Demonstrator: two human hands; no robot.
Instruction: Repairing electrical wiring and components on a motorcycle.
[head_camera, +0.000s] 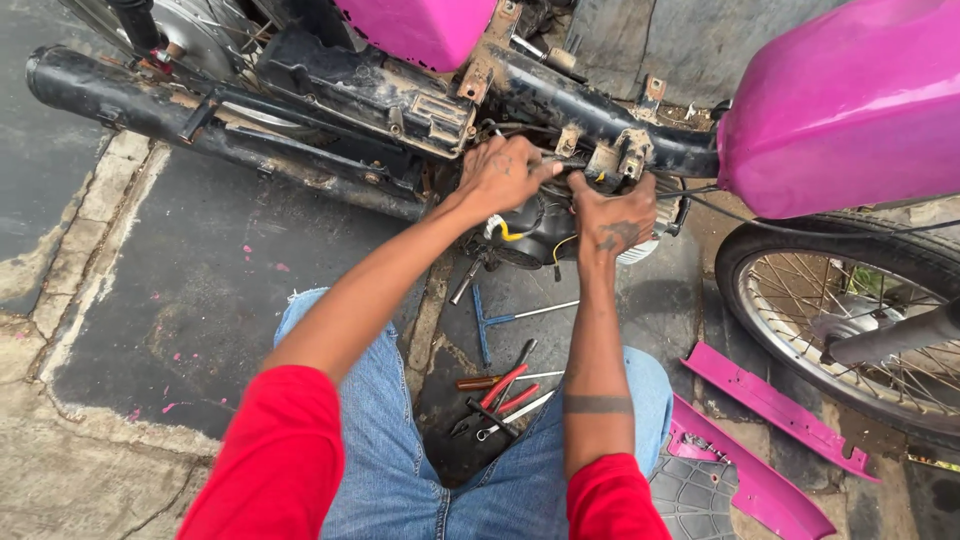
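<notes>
My left hand (503, 172) and my right hand (617, 213) reach into the middle of a pink motorcycle, just under its dirty black frame tube (590, 112). Both sets of fingers close together around a thin cable or wire (553, 160) beside a rusty bracket (618, 155). The dark engine (535, 230) with yellow wires sits right below the hands. What the fingertips pinch is partly hidden. The pink fuel tank (850, 105) is to the right of my hands.
On the ground between my knees lie red-handled pliers (503, 385), a screwdriver and a blue T-handle wrench (485, 325). Pink plastic panels (770, 405) lie at the right beside the spoked front wheel (850, 310). A black exhaust pipe (120, 95) runs at upper left.
</notes>
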